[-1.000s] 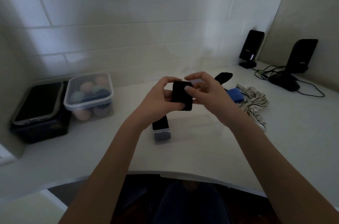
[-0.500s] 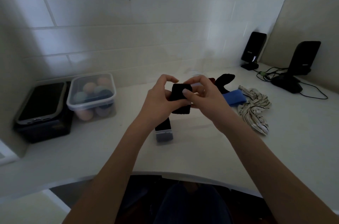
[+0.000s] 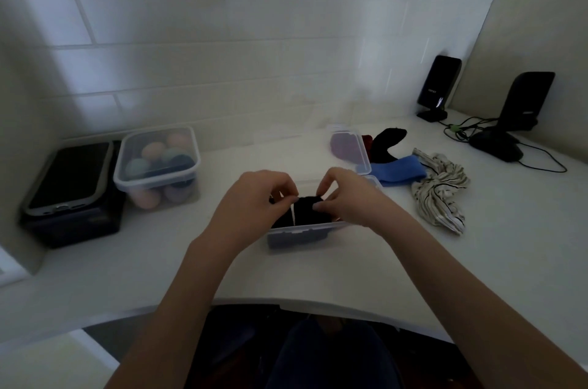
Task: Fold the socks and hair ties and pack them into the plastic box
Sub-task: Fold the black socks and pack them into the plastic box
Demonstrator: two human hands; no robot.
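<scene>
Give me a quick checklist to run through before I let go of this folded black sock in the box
1. Folded black sock sits inside the clear plastic box: ok.
2. Left hand and right hand both pinch the sock: ok.
3. Sock fully below the box rim: not ok, its top stands above the rim.
4. Room left in the box for more: cannot tell.
5. Remaining items within reach, blue fabric band, striped white cloth piece, loose black sock: ok.
</scene>
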